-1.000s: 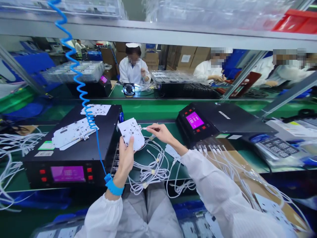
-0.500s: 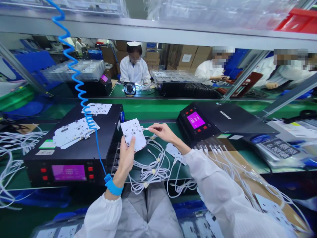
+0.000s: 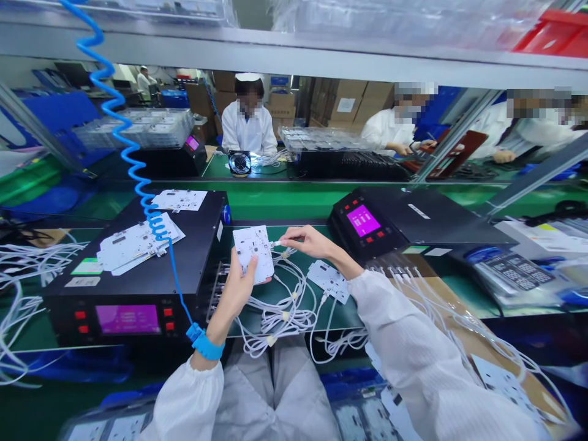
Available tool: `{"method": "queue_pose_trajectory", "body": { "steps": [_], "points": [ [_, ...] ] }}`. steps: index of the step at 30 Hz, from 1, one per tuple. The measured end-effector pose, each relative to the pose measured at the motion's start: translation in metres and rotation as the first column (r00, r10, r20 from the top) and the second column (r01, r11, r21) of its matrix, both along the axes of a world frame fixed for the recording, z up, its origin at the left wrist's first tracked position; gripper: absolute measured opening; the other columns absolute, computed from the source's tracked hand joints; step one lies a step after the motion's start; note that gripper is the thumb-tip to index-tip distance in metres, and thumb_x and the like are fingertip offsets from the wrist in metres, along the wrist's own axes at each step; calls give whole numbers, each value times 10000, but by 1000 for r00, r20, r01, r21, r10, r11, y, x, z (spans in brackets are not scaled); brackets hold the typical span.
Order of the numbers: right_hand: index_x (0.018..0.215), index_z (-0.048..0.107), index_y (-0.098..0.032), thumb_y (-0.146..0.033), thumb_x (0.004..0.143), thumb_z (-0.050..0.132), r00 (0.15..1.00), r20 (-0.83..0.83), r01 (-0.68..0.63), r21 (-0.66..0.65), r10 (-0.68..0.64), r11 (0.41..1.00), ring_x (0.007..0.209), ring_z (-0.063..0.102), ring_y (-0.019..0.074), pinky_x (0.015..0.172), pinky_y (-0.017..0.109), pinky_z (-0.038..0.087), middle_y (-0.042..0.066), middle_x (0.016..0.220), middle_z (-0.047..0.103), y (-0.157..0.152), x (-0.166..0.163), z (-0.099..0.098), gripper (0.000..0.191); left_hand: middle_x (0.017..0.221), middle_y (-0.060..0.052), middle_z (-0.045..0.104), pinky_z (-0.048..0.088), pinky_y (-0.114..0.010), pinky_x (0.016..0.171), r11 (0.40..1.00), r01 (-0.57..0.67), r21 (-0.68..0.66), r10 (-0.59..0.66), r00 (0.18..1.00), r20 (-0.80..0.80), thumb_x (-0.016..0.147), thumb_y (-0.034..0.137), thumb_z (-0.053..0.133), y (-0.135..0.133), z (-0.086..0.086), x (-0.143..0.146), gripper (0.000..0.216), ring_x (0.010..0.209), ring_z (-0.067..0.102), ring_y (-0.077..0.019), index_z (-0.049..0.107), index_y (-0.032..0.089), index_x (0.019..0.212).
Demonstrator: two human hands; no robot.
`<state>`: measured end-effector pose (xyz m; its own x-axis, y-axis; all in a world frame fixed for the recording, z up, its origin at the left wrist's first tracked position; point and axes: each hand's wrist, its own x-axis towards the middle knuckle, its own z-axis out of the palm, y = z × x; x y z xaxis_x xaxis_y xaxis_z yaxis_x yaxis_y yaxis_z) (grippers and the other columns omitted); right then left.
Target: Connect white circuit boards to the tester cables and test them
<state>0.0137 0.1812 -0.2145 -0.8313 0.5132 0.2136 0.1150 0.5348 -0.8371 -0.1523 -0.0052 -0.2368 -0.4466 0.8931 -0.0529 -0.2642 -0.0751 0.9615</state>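
My left hand (image 3: pixel 239 283) grips a white circuit board (image 3: pixel 254 252) by its lower left, thumb on its face. A blue wrist strap (image 3: pixel 205 343) with a coiled cord (image 3: pixel 133 147) is on that wrist. At the board's right edge, my right hand (image 3: pixel 309 241) pinches the white plug of a cable (image 3: pixel 276 244); whether the plug is fully seated I cannot tell. Below the hands lie looped white cables (image 3: pixel 285 315). Another white circuit board (image 3: pixel 328 280), with a cable at its lower edge, rests on the bench beneath my right forearm.
On the left stands a black test box (image 3: pixel 138 288) with a purple screen, carrying several circuit boards (image 3: pixel 138 245). A second black box (image 3: pixel 413 214) stands to the right, with white cables (image 3: pixel 427 300) in front. Overhead runs a shelf (image 3: pixel 294 58). Co-workers (image 3: pixel 250 125) sit across the bench.
Both hands and the held board have shifted slightly right, and the board is turned more upright. The blue cord has swung left.
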Motion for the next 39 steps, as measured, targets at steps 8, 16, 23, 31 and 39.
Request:
{"method": "queue_pose_trajectory", "body": {
  "steps": [8,16,23,31,39],
  "points": [
    [1011,851,-223,-655,869,727,1000,-26,8,19,-8,1000,742,580,162,677,310,468,43,873,704,-2,-1,-4,471,1555,-123,562,670,-485,914,999,29,-17,-28,998,51,910,383,762,-3,9,2,721,1226,701,-320,431,332,1549],
    [903,807,-158,-500,1031,551,818,260,495,136,-513,858,932,722,264,880,360,504,128,943,788,28,-10,-16,446,1448,-153,636,670,-445,915,996,-77,33,79,996,-45,904,415,756,9,9,7,582,1232,692,-331,562,227,1419],
    [795,746,-143,-512,1043,546,708,396,620,49,-585,783,929,760,310,849,356,538,191,888,798,49,-25,-53,487,1388,-165,666,650,-440,961,990,-132,42,136,985,-110,920,449,734,16,3,8,561,1223,691,-310,569,203,1397],
    [1044,797,-154,-759,1020,315,972,35,234,-270,-234,934,1166,696,225,1010,324,524,142,1292,753,35,-30,-40,774,1409,-155,659,491,-475,1183,969,-238,65,246,957,-156,935,411,726,23,-4,1,508,1316,645,-293,580,204,1375],
    [989,772,-195,-417,913,764,936,96,295,313,-339,903,969,680,222,941,339,491,61,980,773,3,-23,-21,234,1424,-149,654,488,-454,1182,958,-267,102,279,950,-138,932,443,729,26,-5,-1,529,1318,646,-285,574,216,1384]
  ]
}}
